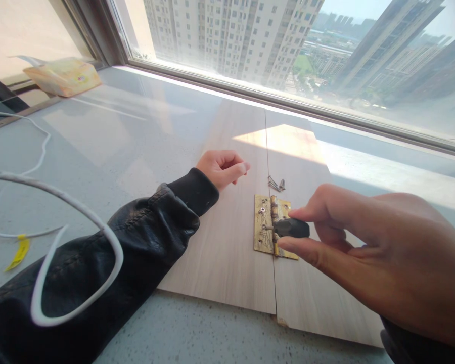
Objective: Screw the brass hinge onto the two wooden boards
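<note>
1. Beneath a window [250,40], a pale speckled worktop [174,333] carries two wood-grain boards [220,273] meeting at a narrow seam.
2. Straddling the seam lies a brass hinge [263,243], loose screws [276,184] just beyond; fingers of the right hand [371,247] pinch a black screwdriver [296,228] over it.
3. Fingers of the left hand [223,168] curl, pressed together, above the boards.
4. Leftward, worktop stretches to a tissue pack [66,78].
5. Writing on the yellow tag [18,253] is unreadable.

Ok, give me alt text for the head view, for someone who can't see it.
A right hand holds a black-handled screwdriver at a brass-coloured hinge spanning two wood-grain boards. The left hand, loosely curled, is to its left; loose screws lie just beyond the hinge. Behind, a window shows tall buildings.
</note>
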